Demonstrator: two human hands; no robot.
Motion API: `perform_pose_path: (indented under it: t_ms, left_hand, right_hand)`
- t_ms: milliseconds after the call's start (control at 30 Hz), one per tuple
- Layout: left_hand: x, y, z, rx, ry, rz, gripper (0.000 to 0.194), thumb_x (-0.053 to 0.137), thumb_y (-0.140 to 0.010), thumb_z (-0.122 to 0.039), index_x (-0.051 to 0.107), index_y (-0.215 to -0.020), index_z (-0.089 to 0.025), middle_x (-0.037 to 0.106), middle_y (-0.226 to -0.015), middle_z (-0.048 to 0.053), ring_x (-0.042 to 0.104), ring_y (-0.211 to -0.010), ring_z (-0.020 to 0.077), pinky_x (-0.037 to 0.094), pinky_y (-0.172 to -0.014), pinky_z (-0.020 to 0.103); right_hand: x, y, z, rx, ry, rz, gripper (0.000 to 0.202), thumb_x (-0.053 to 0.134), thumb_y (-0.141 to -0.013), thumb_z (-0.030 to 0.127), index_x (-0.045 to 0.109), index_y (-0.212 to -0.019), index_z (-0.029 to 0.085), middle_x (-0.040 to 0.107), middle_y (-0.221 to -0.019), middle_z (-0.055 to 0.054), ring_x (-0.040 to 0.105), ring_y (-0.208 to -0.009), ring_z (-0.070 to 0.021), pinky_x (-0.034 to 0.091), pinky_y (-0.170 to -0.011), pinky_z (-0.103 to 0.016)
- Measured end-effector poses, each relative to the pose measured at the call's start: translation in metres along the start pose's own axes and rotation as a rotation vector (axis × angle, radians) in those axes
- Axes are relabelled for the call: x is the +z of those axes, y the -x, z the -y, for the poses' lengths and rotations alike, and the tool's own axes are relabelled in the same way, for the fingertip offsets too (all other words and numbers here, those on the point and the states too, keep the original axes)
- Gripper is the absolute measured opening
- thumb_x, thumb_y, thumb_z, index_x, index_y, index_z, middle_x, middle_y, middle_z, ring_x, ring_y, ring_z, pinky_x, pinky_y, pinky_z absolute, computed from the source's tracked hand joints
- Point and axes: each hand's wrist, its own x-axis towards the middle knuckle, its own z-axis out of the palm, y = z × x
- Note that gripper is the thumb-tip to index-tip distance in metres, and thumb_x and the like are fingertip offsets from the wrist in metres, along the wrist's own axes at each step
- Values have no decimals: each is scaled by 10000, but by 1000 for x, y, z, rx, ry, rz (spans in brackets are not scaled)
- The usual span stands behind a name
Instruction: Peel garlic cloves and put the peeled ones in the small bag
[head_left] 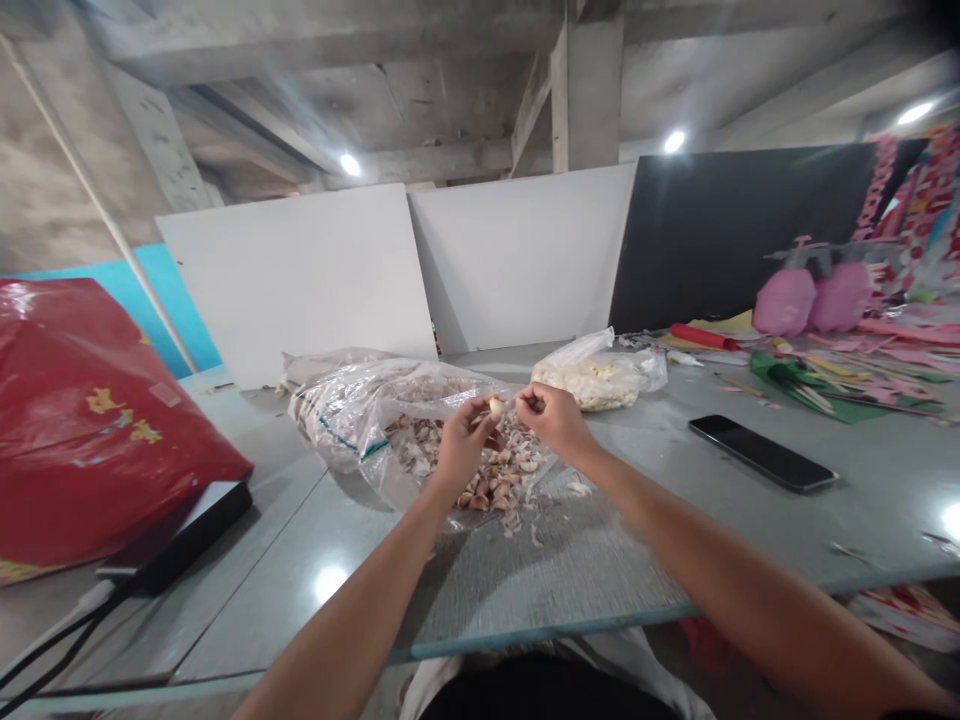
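Note:
My left hand (pixel 463 440) pinches a pale peeled garlic clove (pixel 496 407) between thumb and fingertips. Just to its right, my right hand (pixel 555 418) is closed in a pinch; whatever it holds is too small to make out. Beneath both hands, unpeeled garlic cloves (pixel 484 488) and loose papery skins lie in the mouth of a large clear plastic bag (pixel 360 395). Behind my right hand, a smaller clear bag (pixel 589 375) contains many pale peeled cloves. A few scraps of garlic skin (pixel 577 486) are scattered on the grey table (pixel 570 570).
A black phone (pixel 761 452) lies to the right. Beyond it are pink spray bottles (pixel 786 300), a green sheet (pixel 806 388) and coloured scraps. On the left stand a big red bag (pixel 97 420) and a black box-shaped device (pixel 187 535) with cables. White boards (pixel 300 285) lean behind the table.

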Motion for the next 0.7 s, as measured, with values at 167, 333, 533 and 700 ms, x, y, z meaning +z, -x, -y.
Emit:
perform_pose_path:
  t_ms: [167, 333, 533, 700]
  left_hand:
    - [-2, 1, -4, -26, 208, -19, 418, 587, -738, -410, 485, -1088, -206, 593, -1020, 45, 532, -514, 44, 487, -481, 200]
    - [-4, 1, -7, -67, 301, -19, 496, 604, -729, -412, 435, -1172, -268, 565, -1113, 42, 551, -551, 49, 491, -494, 202]
    - [-2, 1, -6, -107, 265, -8, 364, 651, -670, -428, 461, -856, -178, 585, -795, -14, 530, -491, 56, 468, -456, 199]
    - [0, 3, -7, -134, 207, 19, 359, 677, -652, -401, 440, -799, -175, 528, -623, -61, 518, -446, 61, 452, -436, 191]
  right_hand:
    - [-6, -3, -5, 4, 58, -31, 154, 461, -753, 269, 565, -707, 166, 547, -568, 16, 494, -546, -102, 373, -545, -195]
    - [-9, -3, -8, 0, 161, -2, 175, 480, -774, 317, 559, -713, 173, 524, -571, 21, 476, -523, -98, 352, -520, -203]
    - [-6, 3, 7, -97, -104, 163, 352, 523, -783, 308, 520, -1116, 195, 594, -900, -39, 555, -662, -95, 444, -582, -195]
    - [-3, 4, 12, -105, -165, 227, 276, 526, -800, 377, 620, -988, 199, 607, -919, -51, 583, -733, -119, 467, -591, -202]
